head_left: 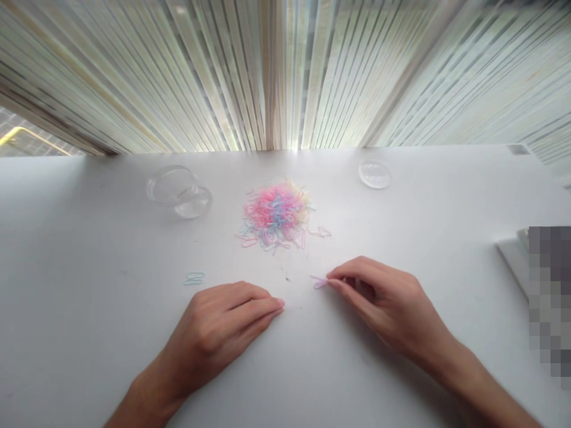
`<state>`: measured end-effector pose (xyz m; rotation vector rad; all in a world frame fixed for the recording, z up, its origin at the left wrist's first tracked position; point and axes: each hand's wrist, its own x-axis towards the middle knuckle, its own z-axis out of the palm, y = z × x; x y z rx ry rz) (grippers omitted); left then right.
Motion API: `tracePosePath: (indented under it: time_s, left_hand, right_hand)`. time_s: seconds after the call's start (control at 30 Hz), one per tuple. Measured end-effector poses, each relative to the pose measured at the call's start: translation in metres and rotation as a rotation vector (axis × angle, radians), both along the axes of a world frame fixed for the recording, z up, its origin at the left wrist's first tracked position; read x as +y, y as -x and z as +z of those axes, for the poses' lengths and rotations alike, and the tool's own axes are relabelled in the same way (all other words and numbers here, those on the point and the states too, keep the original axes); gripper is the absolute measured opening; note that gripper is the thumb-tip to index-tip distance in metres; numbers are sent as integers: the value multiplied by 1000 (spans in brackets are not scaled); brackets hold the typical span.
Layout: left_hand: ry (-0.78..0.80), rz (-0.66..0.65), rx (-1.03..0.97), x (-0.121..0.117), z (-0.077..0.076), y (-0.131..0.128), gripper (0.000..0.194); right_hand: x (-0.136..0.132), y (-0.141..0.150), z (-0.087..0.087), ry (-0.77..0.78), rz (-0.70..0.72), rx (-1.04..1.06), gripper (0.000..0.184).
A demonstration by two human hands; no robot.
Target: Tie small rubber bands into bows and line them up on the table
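As the white table (80, 309) is followed from left to right, a clear round container (151, 193) is met first, overlapped by a smaller clear disc (193, 205); no loops can be made out inside. Nearer the viewer, two pale green loops (194, 274) are laid side by side, the only pair seen set apart. Beside them, the left hand (225, 324) is held with fingertips drawn close; whether anything is gripped cannot be told. At centre, most of the pastel loops are left unsorted in a loose heap (277, 208). By the right hand (383, 300), a lilac loop (319, 284) is pinched between thumb and finger, near the heap. Farther back, a clear round piece (375, 175) is seen, its contents, if any, indistinct.
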<state>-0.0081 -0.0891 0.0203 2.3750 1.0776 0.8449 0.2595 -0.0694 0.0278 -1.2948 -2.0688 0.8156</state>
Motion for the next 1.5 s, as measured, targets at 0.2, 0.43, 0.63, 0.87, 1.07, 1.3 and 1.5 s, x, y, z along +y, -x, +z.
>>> tracePosePath:
  time_s: [0.2, 0.43, 0.63, 0.87, 1.07, 1.3, 1.5]
  left_hand:
    - [21, -2, -10, 1, -1, 0, 13]
    - [34, 2, -3, 1, -3, 1, 12]
    - [23, 3, 3, 1, -1, 0, 11]
    - [30, 5, 5, 2, -1, -1, 12]
    - [33, 5, 10, 2, -2, 0, 12]
    - [35, 7, -3, 1, -3, 1, 11]
    - [38, 5, -6, 1, -1, 0, 11]
  right_hand:
    - [-4, 2, -4, -23, 8, -10, 11]
    - [-3, -4, -4, -28, 70, -103, 16]
    - [-1, -6, -4, -15, 96, -138, 23]
    - [-5, 3, -9, -48, 49, -111, 14]
    - [-1, -3, -5, -19, 108, -135, 17]
    - [3, -17, 4, 16, 130, -180, 12]
    - [3, -12, 4, 32, 164, -178, 10]
